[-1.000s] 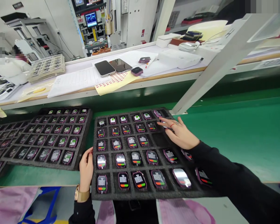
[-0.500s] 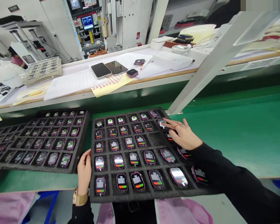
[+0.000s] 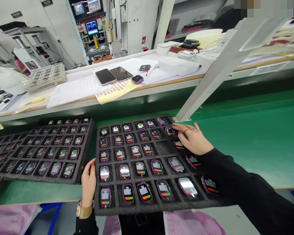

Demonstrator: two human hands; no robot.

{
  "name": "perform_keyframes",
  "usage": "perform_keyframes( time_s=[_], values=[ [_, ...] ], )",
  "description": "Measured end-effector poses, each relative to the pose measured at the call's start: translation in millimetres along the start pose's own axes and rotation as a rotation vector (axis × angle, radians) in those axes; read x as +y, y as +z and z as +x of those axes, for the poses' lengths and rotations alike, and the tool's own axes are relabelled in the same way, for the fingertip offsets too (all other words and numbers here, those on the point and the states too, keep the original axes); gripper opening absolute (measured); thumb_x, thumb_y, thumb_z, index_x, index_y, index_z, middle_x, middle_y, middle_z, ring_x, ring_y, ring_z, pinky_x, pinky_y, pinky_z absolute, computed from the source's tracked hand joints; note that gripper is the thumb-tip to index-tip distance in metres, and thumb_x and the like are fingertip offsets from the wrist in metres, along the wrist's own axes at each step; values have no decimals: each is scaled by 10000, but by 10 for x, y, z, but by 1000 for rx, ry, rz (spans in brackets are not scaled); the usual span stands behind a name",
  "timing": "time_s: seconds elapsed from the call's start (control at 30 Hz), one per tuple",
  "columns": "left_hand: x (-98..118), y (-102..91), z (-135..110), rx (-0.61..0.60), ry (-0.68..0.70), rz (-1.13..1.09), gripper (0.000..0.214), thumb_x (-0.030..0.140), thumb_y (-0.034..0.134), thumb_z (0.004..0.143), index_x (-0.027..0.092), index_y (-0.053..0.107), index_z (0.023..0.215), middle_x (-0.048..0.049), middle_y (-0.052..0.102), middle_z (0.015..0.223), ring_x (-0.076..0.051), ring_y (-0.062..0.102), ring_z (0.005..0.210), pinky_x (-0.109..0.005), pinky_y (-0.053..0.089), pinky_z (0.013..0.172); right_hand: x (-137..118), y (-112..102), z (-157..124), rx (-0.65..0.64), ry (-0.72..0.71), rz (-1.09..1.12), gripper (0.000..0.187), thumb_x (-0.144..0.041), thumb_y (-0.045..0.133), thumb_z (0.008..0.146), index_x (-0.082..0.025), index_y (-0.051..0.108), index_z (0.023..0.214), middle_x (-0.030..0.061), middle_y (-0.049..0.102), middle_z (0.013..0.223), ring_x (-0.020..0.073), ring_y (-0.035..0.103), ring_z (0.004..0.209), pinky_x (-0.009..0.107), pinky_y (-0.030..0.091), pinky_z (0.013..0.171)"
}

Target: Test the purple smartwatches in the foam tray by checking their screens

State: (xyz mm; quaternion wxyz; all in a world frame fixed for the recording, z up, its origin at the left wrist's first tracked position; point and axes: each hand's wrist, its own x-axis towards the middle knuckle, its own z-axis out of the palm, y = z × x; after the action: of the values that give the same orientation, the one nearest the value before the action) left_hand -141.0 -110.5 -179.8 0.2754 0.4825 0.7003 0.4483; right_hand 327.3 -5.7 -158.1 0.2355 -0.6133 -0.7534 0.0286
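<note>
A black foam tray lies in front of me, its compartments holding smartwatches with purple cases and lit screens. Many screens show a keypad-like page with a red and green bar; most in the far row are white and green. My left hand grips the tray's left edge, fingertips partly hidden behind it. At the far right corner, my right hand has its fingers stretched out beside a smartwatch in the second row. Whether the fingertips touch that watch or the tray rim, I cannot tell. One compartment in the third row holds no watch.
More foam trays of watches stand on the left of the green bench. Behind runs a raised shelf with phones, two loose watches and papers. A slanted white post rises behind my right hand.
My right hand's fingers have shifted slightly right, off the second-row watch's face. That watch's screen looked pale and now looks dark. My left hand stays at the tray edge.
</note>
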Motion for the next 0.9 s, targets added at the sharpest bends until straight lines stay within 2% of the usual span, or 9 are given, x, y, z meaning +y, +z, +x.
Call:
perform_keyframes(
  time_s=[0.1,0.33,0.47,0.57,0.7,0.8,0.9],
  values=[
    [-22,2,-2,0,0,-10,402,462,505,911,191,702,1134,-116,712,1226,-282,644,1173,-464,478,1078,47,73,80,19,10,33,489,-322,331,955,-171,559,1360,111,710,1220,360,571,1257,702,250,1162],
    [-61,9,-23,22,-4,-31,433,522,520,906,193,714,1111,-129,715,1214,-296,655,1159,-484,493,1062,100,251,212,44,31,148,455,-407,361,950,-164,636,1218,156,723,1158,378,652,1130,633,406,1084],
    [-79,5,-28,26,-11,-43,449,546,532,899,197,723,1109,-131,719,1206,-300,660,1153,-492,501,1056,97,247,206,55,58,219,423,-454,381,942,-189,668,1101,155,689,1243,374,666,1113,574,479,1043],
    [-88,5,-27,29,-14,-54,457,548,530,899,195,723,1117,-133,717,1211,-304,657,1164,-504,492,1070,118,235,189,62,106,285,412,-468,381,952,-222,671,1110,116,686,1268,356,664,1139,536,513,1027],
    [-80,1,-21,28,-26,-62,468,557,531,890,191,726,1108,-141,715,1216,-315,654,1172,-515,490,1074,175,216,193,96,188,380,444,-486,356,968,-224,677,1128,107,726,1186,351,656,1169,522,519,1038],
    [-71,-8,-12,19,-40,-65,484,581,551,867,194,734,1093,-142,720,1204,-328,659,1162,-527,493,1071,200,197,211,128,222,439,517,-525,293,977,-215,703,1028,129,746,1122,354,654,1176,491,542,1020],
    [-73,-14,-5,12,-56,-75,507,600,554,849,194,734,1094,-140,718,1212,-340,647,1183,-539,478,1084,171,176,225,167,239,448,581,-600,276,950,-215,712,938,146,763,1029,391,679,1115,511,590,927]
  ],
)
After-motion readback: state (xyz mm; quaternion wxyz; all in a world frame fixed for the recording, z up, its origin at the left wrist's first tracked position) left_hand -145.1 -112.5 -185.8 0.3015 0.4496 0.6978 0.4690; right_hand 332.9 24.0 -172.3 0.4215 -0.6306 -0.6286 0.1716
